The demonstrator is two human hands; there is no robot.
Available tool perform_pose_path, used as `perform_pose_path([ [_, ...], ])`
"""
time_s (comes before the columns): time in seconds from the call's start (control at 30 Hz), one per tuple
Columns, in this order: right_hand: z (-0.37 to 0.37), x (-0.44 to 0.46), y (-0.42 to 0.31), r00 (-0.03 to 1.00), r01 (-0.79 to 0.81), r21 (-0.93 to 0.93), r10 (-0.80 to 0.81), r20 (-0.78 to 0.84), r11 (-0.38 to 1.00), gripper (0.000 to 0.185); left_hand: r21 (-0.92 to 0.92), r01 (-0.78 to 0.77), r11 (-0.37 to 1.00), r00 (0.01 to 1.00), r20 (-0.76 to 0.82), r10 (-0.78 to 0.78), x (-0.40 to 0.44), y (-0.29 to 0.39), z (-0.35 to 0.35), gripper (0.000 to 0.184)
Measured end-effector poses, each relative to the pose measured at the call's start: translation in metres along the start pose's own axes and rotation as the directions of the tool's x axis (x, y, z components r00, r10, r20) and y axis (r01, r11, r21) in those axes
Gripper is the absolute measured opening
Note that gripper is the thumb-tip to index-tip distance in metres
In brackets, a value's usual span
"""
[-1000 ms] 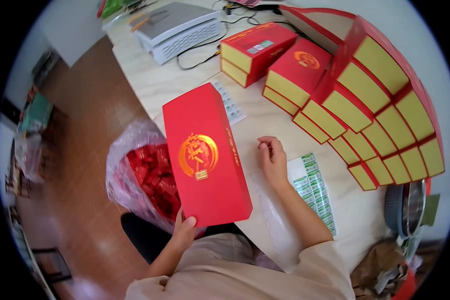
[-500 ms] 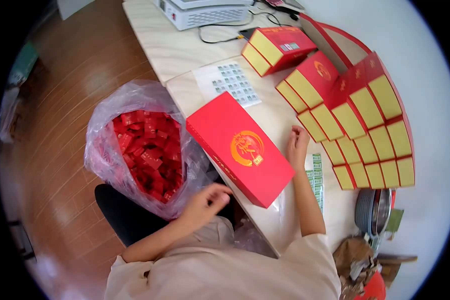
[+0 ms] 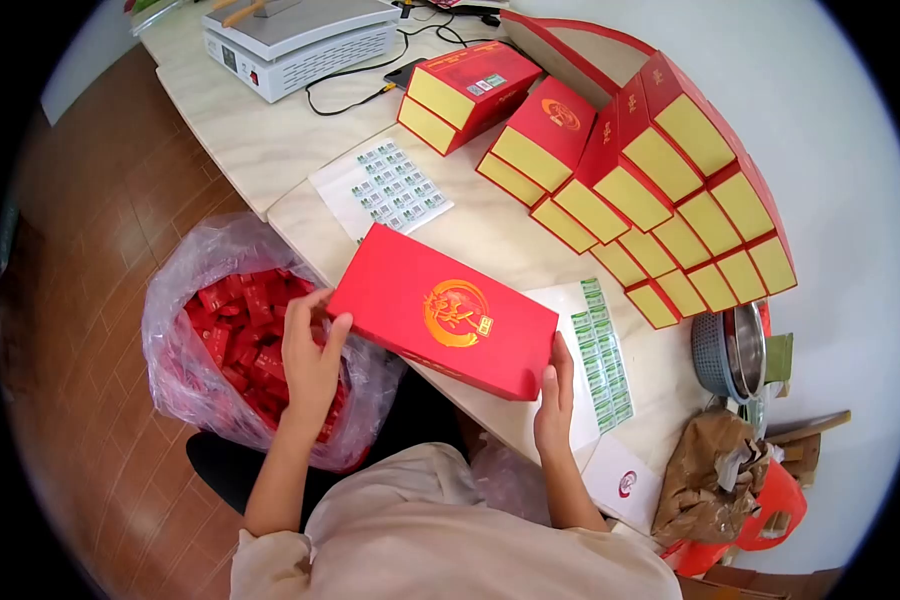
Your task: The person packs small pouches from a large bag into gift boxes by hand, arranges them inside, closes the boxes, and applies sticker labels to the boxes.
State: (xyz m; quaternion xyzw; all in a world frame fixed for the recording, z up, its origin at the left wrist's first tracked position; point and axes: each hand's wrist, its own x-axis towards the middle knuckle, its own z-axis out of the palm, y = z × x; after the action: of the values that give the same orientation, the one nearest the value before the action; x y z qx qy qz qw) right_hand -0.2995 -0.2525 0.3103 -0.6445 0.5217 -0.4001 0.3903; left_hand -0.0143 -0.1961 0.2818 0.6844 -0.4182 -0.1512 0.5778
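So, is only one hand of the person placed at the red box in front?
No, the left hand is at one end of the red box and the right hand is at the opposite end.

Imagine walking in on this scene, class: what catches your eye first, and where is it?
Probably the gold-marked red box, front and centre, between the left hand and right hand. Next, the stacked red boxes with yellow ends, rising at the back right of the table, and the open plastic bag of small red packets beside the table on the left.
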Motion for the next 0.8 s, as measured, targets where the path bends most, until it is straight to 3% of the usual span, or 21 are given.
perform_pose_path([
  [0.17,0.009,0.023,-0.003,0.995,-0.1,0.262,0.103,0.004,0.96,0.061,-0.026,0.103,0.994,0.995,0.001,-0.103,-0.026,0.009,-0.011,0.052],
  [0.23,0.008,0.03,-0.003,0.999,-0.039,0.176,0.043,-0.021,0.984,0.054,-0.056,0.168,0.984,0.981,0.105,-0.161,-0.026,0.024,-0.02,0.052],
  [0.27,0.008,0.031,-0.001,0.999,-0.034,0.173,0.036,-0.008,0.984,0.054,-0.269,0.259,0.928,0.963,0.148,-0.225,-0.029,0.018,-0.014,0.053],
  [0.3,0.007,0.03,0.003,0.999,-0.015,0.116,0.02,-0.035,0.993,0.052,-0.274,0.258,0.926,0.964,0.134,-0.229,-0.03,0.021,-0.014,0.053],
  [0.37,0.0,0.03,0.004,0.998,0.005,0.056,-0.001,-0.06,0.998,0.051,-0.358,0.37,0.858,0.922,0.255,-0.291,-0.031,0.029,-0.016,0.05],
  [0.47,-0.024,0.033,0.004,0.986,-0.119,0.256,0.145,-0.084,0.959,0.054,-0.413,0.486,0.77,0.856,0.404,-0.323,-0.023,0.055,-0.033,0.05],
  [0.5,-0.029,0.037,0.003,0.976,-0.168,0.481,0.213,-0.04,0.861,0.056,-0.445,0.554,0.703,0.812,0.477,-0.338,-0.017,0.063,-0.036,0.051],
  [0.57,-0.04,0.043,0.004,0.973,-0.155,0.678,0.231,-0.023,0.718,0.052,-0.559,0.39,0.731,0.889,0.436,-0.14,-0.009,0.065,-0.037,0.062],
  [0.6,-0.039,0.045,0.005,0.972,-0.152,0.679,0.232,-0.027,0.718,0.052,-0.622,0.312,0.718,0.903,0.428,-0.022,-0.003,0.069,-0.037,0.068],
  [0.63,-0.036,0.048,0.007,0.987,-0.102,0.479,0.15,-0.063,0.872,0.048,-0.683,0.234,0.692,0.908,0.408,0.095,0.004,0.075,-0.038,0.074],
  [0.67,-0.032,0.05,0.007,0.995,-0.042,0.247,0.062,-0.076,0.968,0.044,-0.683,0.235,0.691,0.908,0.408,0.094,0.012,0.084,-0.037,0.074],
  [0.73,-0.017,0.053,0.006,0.998,0.054,-0.006,-0.054,-0.019,0.999,0.039,-0.84,0.094,0.534,0.887,0.315,0.339,0.032,0.103,-0.029,0.082],
  [0.77,-0.009,0.055,0.01,0.993,0.118,-0.155,-0.118,0.007,0.981,0.04,-0.84,0.091,0.535,0.888,0.312,0.338,0.043,0.105,-0.024,0.082],
  [0.8,-0.003,0.056,0.005,0.985,0.173,-0.244,-0.173,0.022,0.954,0.043,-0.781,-0.051,0.622,0.885,0.253,0.391,0.054,0.106,-0.02,0.087],
])
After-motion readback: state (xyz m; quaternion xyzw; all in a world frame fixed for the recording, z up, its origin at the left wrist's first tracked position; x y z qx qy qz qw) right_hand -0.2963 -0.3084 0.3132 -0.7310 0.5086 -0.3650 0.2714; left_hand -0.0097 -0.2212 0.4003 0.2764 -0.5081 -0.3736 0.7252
